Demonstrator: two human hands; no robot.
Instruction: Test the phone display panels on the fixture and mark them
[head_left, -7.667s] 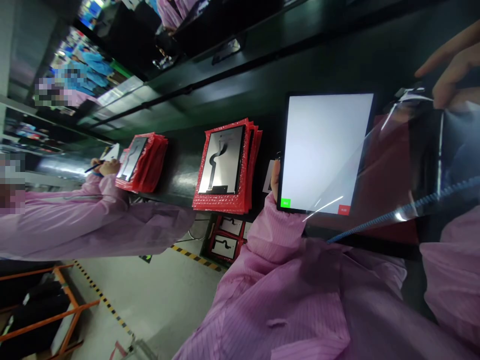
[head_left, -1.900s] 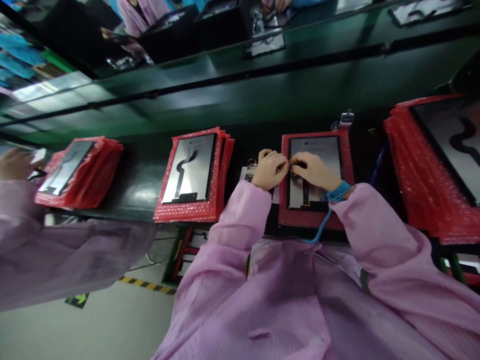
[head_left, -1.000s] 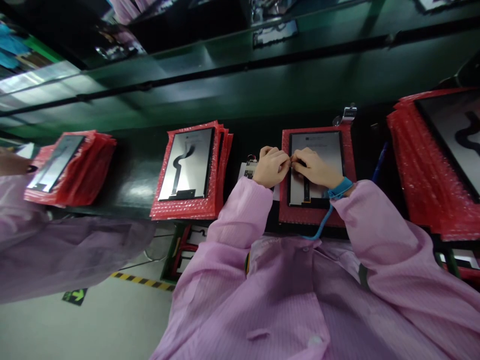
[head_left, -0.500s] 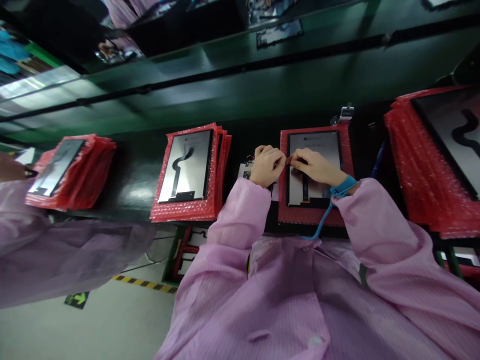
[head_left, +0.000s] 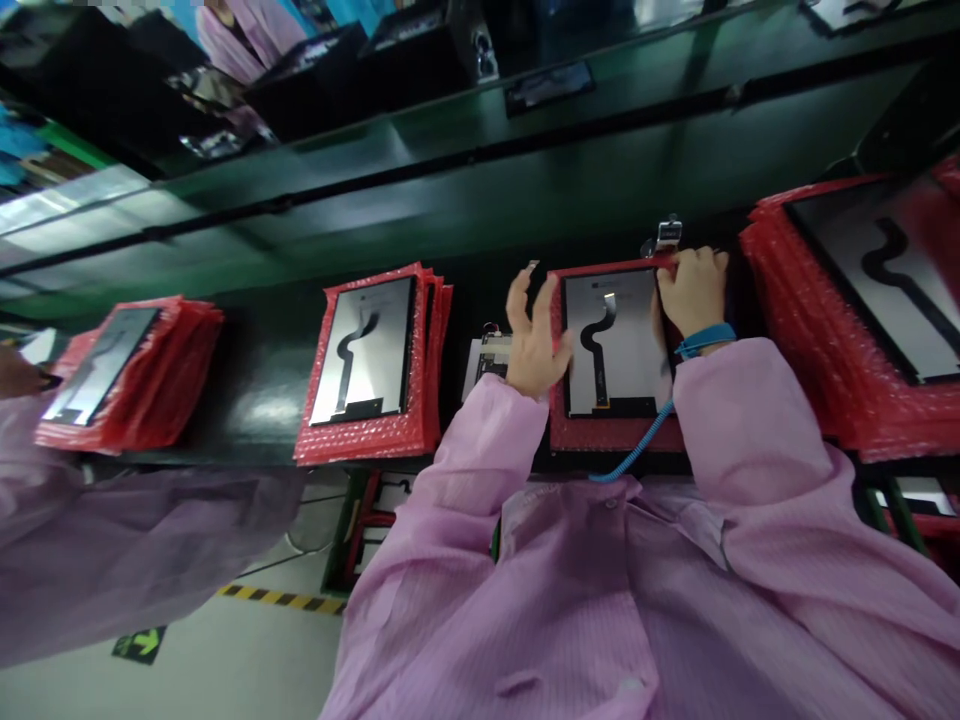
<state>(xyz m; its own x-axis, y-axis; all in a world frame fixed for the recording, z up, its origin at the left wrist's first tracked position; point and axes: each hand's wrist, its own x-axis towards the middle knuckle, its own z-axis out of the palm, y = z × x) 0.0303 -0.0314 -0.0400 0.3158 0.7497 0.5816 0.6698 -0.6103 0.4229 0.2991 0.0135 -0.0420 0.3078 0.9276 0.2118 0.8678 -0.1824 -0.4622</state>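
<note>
My left hand (head_left: 534,345) is over the left edge of the screen panel in front of me, its fingers spread. A small pale scrap (head_left: 533,266) shows at one fingertip, apparently stuck there. My right hand (head_left: 696,290), with a blue wrist strap (head_left: 705,340), is curled at the panel's upper right corner; what its fingers hold is hidden. Between the hands the LCD screen panel (head_left: 634,350) lies on a red bubble-wrap bag (head_left: 619,434). Its black curved flex cable (head_left: 592,345) lies fully in sight across the pale back.
Stacks of red bubble-wrap bags with panels stand to the left (head_left: 367,440), far left (head_left: 169,400) and right (head_left: 840,400). A small circuit board (head_left: 493,355) lies beside my left hand. Behind the panel sits a metal clip (head_left: 669,234). Another person's sleeve (head_left: 45,420) reaches in at left.
My hands have parted from the flex cable, where they met before. The left has opened out; the right has moved up and right to the panel's corner. The view has shifted slightly.
</note>
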